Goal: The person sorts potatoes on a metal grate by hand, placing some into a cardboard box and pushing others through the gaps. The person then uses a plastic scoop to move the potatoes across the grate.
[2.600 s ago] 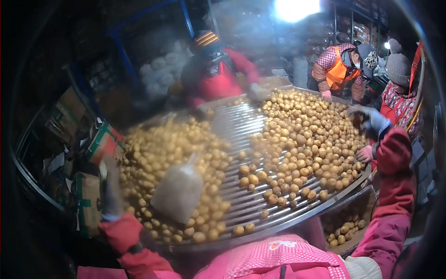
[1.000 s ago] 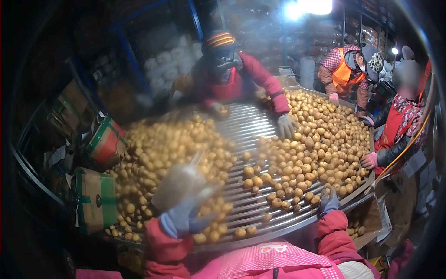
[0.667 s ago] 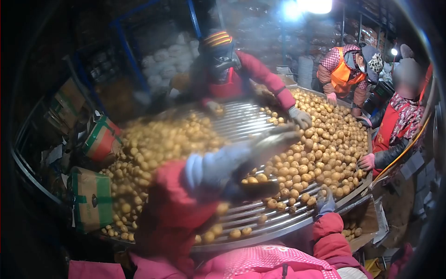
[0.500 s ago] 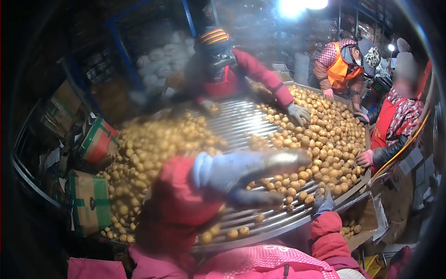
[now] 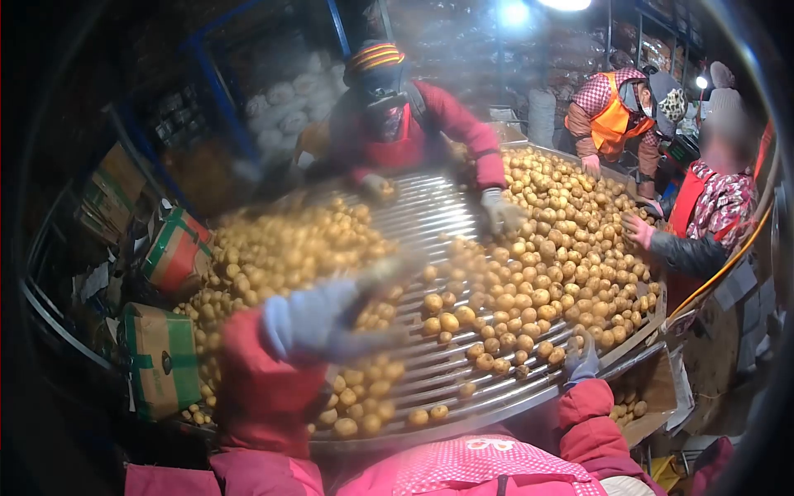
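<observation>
Potatoes lie in a broad heap on the right of a slatted metal sorting table, and more potatoes are piled on the left. My left hand, in a grey-blue work glove, is raised above the left part of the slats. Its thumb and fingers are spread, smeared by motion, with nothing seen between them. My right hand, gloved alike, is at the near right rim of the table, its fingers bent round a potato at the heap's edge.
Across the table a person in a striped hat reaches gloved hands among the potatoes. Two other people work along the right side. Cardboard boxes stand at the left; an open box with potatoes sits below the right rim.
My left hand has swept left across the slats, uncovering potatoes at the middle. My right hand has barely moved. The person opposite has drawn one hand leftward.
</observation>
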The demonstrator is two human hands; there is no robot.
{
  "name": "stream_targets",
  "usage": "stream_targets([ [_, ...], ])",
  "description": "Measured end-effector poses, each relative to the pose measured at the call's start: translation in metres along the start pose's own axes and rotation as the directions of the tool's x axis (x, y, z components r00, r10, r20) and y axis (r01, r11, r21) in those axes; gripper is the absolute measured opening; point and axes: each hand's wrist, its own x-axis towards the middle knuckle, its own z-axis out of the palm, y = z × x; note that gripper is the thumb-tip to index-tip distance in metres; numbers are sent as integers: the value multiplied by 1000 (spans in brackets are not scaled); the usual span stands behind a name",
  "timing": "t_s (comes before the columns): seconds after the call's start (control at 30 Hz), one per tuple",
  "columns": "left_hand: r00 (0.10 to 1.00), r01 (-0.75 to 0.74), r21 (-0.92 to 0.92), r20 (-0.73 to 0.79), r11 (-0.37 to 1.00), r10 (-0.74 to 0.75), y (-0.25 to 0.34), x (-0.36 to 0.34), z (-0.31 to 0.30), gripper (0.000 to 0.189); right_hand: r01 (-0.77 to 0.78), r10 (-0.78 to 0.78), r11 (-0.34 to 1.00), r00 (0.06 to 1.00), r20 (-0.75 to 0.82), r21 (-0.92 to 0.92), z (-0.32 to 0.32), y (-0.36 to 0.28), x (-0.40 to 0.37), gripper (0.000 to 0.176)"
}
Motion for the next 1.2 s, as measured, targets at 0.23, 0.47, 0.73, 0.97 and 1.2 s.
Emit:
stream_targets([
  [0.23, 899, -209, 817, -56, 538, 435, 49, 29, -76, 67, 205, -229, 857, 973, 7, -472, -4, 6, 2, 35],
  [0.47, 774, 466, 750, -602, 469, 195, -16, -31, -141, 63, 194, -248, 814, 969, -25, -547, -10, 20, 8, 36],
  [0.73, 334, 831, 274, -942, 484, -40, -94, -131, -172, 62, 174, -223, 819, 974, -24, -546, -8, 16, 8, 40],
  [0.97, 703, 455, 71, -641, 888, -309, -77, -40, -12, 49, 279, -313, 826, 950, 13, -490, -18, 40, 23, 41],
  [1.2, 691, 380, 238, -716, 894, -103, -80, -5, 18, 61, 384, -401, 740, 911, 97, -552, -25, 41, 20, 42],
])
